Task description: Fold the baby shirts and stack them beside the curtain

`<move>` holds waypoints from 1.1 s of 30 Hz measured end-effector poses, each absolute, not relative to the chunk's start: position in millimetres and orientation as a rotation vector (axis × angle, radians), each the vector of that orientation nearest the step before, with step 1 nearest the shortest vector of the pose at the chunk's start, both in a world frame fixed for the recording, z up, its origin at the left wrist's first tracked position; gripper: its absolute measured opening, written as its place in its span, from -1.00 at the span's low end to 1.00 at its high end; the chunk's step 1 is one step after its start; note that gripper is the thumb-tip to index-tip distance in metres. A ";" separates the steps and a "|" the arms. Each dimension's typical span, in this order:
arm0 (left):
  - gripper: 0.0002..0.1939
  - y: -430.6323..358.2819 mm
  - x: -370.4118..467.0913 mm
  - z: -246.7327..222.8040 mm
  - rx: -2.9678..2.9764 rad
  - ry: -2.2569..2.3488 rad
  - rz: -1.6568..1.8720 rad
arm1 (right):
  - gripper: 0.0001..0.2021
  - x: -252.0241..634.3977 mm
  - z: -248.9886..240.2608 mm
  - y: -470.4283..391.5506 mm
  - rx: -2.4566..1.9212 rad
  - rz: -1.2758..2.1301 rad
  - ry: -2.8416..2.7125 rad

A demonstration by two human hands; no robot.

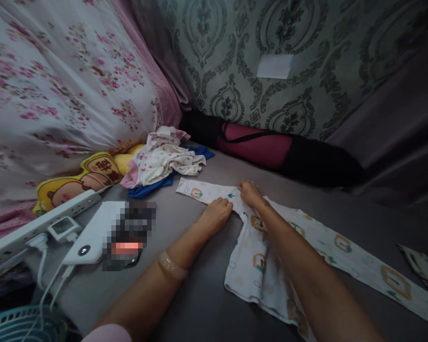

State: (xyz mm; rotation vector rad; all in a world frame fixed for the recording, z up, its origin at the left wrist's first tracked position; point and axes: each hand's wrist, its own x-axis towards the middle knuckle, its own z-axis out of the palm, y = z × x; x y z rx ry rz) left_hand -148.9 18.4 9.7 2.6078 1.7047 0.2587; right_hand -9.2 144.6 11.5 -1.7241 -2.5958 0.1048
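Note:
A white long-sleeved garment (246,259) with orange and green prints lies spread on the grey sheet, one sleeve pointing left and the other reaching to the right edge. My left hand (218,213), with a bangle on its wrist, is closed on the lower edge of the left sleeve. On the upper edge of that sleeve, near the shoulder, my right hand (250,192) is closed with its fingers pinched on the cloth. My right forearm passes over the garment's body and hides part of it.
Crumpled clothes (164,159) lie beyond the sleeve. A power strip (50,223), a white power bank (92,237) and a blurred-out item are at left, above a blue basket (17,323). A black and maroon bag (257,147) lies along the wall.

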 end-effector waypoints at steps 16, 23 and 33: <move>-0.14 21.6 -167.5 -10.8 1.991 2.335 0.270 | -0.76 -56.2 1.5 134.6 -1.465 0.087 -2.599; -0.24 26.1 -168.3 -5.1 1.939 2.450 0.209 | -0.69 -53.1 -1.8 106.6 -1.367 -0.051 -2.614; -0.57 36.2 -189.6 0.9 2.096 2.328 0.610 | -0.65 120.7 7.7 96.8 -1.792 0.121 -2.131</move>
